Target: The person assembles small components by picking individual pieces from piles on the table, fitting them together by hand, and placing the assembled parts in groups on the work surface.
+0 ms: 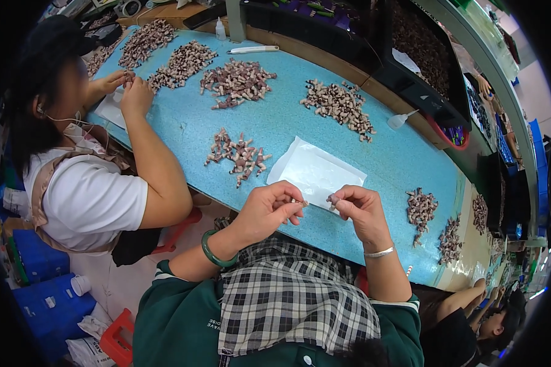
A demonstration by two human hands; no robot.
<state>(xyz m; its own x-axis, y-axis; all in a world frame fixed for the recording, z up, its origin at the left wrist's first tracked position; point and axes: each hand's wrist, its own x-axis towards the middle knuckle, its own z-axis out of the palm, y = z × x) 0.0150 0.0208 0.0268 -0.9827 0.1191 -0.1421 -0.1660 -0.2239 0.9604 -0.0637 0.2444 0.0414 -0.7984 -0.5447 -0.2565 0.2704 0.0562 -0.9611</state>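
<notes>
My left hand [270,211], with a green bangle at its wrist, is closed in a pinch on a small pale piece [304,203]. A short way to its right, my right hand [362,214] is closed too, thumb and finger gripping a small dark grey-brown piece [332,199]. The two pieces are apart, held over the near edge of a white plastic sheet [318,171] on the blue table. Beyond my left hand lies a loose group of small brown-and-cream figure-like parts [239,156]. The exact kind of the held pieces is too small to make out.
More heaps of such parts [237,82] lie along the blue tabletop [275,119], others [422,211] to my right. A white squeeze bottle [398,120] and a white pen-shaped tool [254,49] lie at the back. A co-worker [98,189] sits close at my left.
</notes>
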